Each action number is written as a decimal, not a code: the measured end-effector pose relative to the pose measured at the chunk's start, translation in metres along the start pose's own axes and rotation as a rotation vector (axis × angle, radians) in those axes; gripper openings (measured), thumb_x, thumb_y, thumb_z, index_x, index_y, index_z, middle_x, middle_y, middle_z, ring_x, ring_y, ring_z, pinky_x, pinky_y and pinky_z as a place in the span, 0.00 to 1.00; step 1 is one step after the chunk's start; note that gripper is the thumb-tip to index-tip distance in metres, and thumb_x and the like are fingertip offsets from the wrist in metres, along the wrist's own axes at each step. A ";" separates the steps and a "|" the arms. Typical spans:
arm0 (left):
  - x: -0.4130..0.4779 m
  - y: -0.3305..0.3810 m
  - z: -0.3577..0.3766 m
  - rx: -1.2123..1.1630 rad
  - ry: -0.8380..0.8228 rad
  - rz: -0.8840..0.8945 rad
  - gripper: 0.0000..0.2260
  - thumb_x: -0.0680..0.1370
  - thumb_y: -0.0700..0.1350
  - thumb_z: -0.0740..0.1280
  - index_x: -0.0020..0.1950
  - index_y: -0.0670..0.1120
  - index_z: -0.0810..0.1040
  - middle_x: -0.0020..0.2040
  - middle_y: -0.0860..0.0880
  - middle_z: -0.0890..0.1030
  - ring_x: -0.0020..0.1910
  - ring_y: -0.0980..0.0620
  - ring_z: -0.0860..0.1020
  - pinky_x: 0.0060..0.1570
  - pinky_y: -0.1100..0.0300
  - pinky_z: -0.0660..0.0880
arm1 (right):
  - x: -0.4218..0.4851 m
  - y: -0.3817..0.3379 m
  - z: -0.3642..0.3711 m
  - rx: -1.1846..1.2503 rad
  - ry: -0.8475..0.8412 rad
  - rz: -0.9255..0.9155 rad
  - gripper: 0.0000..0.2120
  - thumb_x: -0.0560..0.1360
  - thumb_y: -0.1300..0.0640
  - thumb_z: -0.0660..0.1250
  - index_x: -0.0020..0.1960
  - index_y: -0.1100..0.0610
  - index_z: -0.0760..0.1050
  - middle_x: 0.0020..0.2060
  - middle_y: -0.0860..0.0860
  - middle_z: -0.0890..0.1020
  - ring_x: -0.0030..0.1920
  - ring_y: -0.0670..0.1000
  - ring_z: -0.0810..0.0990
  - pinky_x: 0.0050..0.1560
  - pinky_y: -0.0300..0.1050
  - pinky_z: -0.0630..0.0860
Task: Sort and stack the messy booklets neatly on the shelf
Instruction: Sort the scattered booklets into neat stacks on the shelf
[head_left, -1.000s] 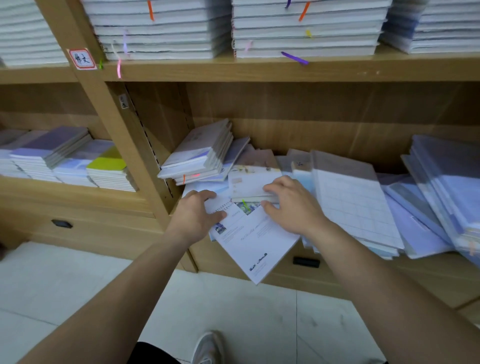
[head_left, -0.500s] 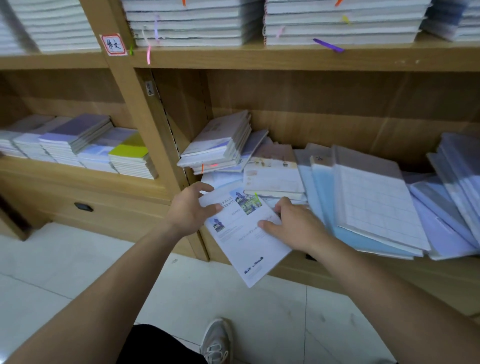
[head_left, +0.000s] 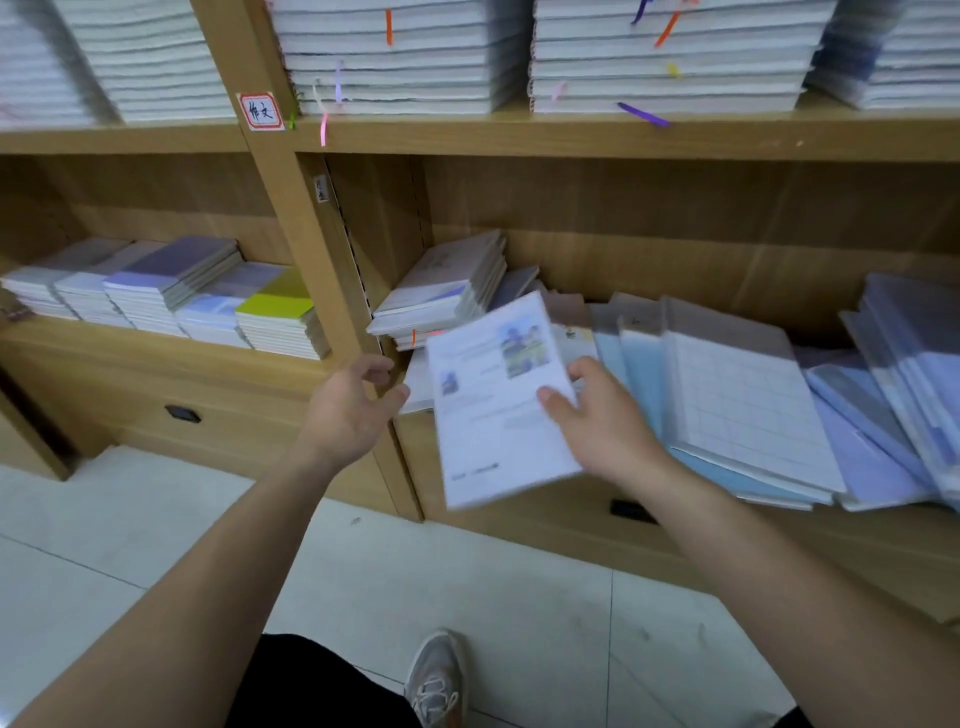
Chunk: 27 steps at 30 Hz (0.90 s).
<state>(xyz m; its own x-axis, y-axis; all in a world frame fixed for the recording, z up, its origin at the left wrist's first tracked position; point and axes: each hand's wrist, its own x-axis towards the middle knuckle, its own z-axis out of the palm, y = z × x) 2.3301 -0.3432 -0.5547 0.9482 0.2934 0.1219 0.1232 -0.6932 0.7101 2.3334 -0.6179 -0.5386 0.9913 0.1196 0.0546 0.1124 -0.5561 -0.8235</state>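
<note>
Booklets (head_left: 727, 395) mostly a messy, slanted heap on the shelf (head_left: 857, 540), right side. One white booklet (head_left: 498, 405) held up near the front, pinched by right hand (head_left: 602, 415), thumb on top. Left hand (head_left: 348, 410) empty, fingers loose, just beside. Nearly all sorting left to do, most likely.

We hold one booklet (head_left: 493, 405) before the lower shelf (head_left: 779, 525), our right grip (head_left: 602, 421) pinching its right edge. Our left grip (head_left: 348, 410) is just left of it, apart from it, in front of the upright divider (head_left: 311, 249). Behind the booklet a tilted stack (head_left: 447, 286) lies near the divider. Right of our right grip, fanned booklets (head_left: 737, 400) overlap one another, and a slumped pile (head_left: 904, 364) lies at the far right. Left of the divider, rows of stacks (head_left: 171, 291) sit side by side. The upper shelf (head_left: 571, 137) above carries tall stacks (head_left: 405, 57). Below us, on the floor (head_left: 156, 519), stands our shoe (head_left: 434, 680).
</note>
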 end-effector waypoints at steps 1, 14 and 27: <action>-0.001 0.004 0.002 0.010 -0.005 0.009 0.15 0.75 0.54 0.71 0.60 0.54 0.77 0.53 0.57 0.81 0.47 0.48 0.82 0.51 0.52 0.78 | 0.005 0.005 -0.010 0.033 0.072 0.019 0.07 0.81 0.49 0.64 0.54 0.51 0.69 0.51 0.49 0.81 0.48 0.53 0.80 0.46 0.48 0.76; 0.026 0.065 0.092 0.204 -0.274 0.136 0.29 0.79 0.59 0.65 0.75 0.46 0.67 0.69 0.45 0.75 0.67 0.44 0.72 0.65 0.53 0.70 | 0.063 0.066 -0.070 0.034 0.233 0.193 0.06 0.80 0.56 0.64 0.56 0.50 0.73 0.53 0.52 0.82 0.52 0.54 0.81 0.50 0.48 0.77; 0.033 0.074 0.114 0.073 -0.227 0.079 0.25 0.77 0.61 0.66 0.71 0.52 0.71 0.62 0.48 0.70 0.60 0.45 0.75 0.64 0.48 0.72 | 0.101 0.053 -0.028 -0.443 0.229 0.170 0.21 0.83 0.50 0.60 0.67 0.64 0.67 0.54 0.60 0.81 0.54 0.62 0.79 0.40 0.46 0.68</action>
<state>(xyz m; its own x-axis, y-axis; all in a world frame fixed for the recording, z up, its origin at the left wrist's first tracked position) 2.4036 -0.4597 -0.5768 0.9962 0.0862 0.0103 0.0587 -0.7561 0.6518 2.4412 -0.6584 -0.5610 0.9820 -0.1577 0.1036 -0.0823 -0.8521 -0.5168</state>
